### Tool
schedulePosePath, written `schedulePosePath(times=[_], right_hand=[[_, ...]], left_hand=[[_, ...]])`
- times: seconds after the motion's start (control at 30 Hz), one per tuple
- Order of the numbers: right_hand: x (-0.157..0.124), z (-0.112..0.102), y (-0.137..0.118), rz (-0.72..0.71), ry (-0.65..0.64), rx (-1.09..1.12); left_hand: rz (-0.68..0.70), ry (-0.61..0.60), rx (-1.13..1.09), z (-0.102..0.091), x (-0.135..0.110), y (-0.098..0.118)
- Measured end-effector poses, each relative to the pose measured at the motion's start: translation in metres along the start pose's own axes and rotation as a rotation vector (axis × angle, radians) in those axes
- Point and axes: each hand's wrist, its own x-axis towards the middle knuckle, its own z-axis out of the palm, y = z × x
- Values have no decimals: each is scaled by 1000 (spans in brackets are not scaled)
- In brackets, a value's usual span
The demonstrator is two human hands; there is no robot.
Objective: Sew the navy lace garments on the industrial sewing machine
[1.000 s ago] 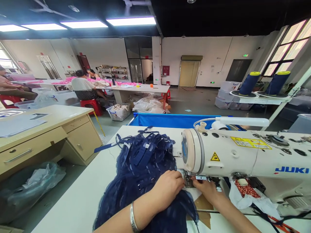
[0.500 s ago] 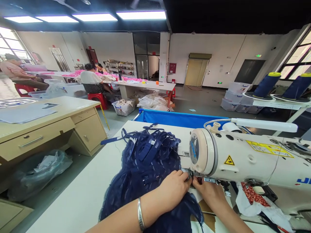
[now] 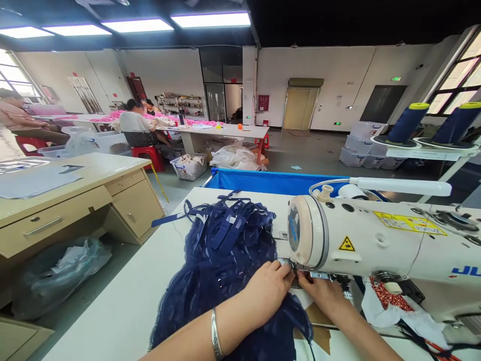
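Note:
A heap of navy lace garments (image 3: 225,250) with straps lies on the pale sewing table, left of a white sewing machine (image 3: 353,235). Under the machine's head, my left hand (image 3: 268,286) is closed, its bent fingertips pressing the navy fabric close by the needle area. My right hand (image 3: 323,295) comes in from the other side, thumb and fingers pinched together beside the presser foot. What lies between those fingertips is hidden by the hand and the machine. The two hands almost touch. A silver bangle (image 3: 215,333) circles my left wrist.
Two navy thread cones (image 3: 408,123) stand on a rack at right. Behind the table hangs a blue cloth bin (image 3: 263,181). White cloth with red glitter (image 3: 391,296) lies beneath the machine arm. A desk (image 3: 124,185) stands at left; seated people (image 3: 135,123) work farther back.
The whole view has shifted slightly, so the machine and table appear a little farther left. Both hands keep nearly the same place by the needle, with hardly any visible change in grip.

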Motion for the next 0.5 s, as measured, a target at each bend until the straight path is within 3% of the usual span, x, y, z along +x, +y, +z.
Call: schedulePosePath(times=[0.1,0.23,0.37,0.5], right_hand=[[-8,-6,6,-126,193,-277],[-5,-47,6,-153,271,-283],[6,-85,-3,-137,150,-336],[12,-97,-16,-27,81,-379]], left_hand=[[1,-9,0,1,0,-2],[-1,-12,-8,5,0,-3],[-9,-33,-24,7,1,-4],[-25,-67,-34,2,4,-3]])
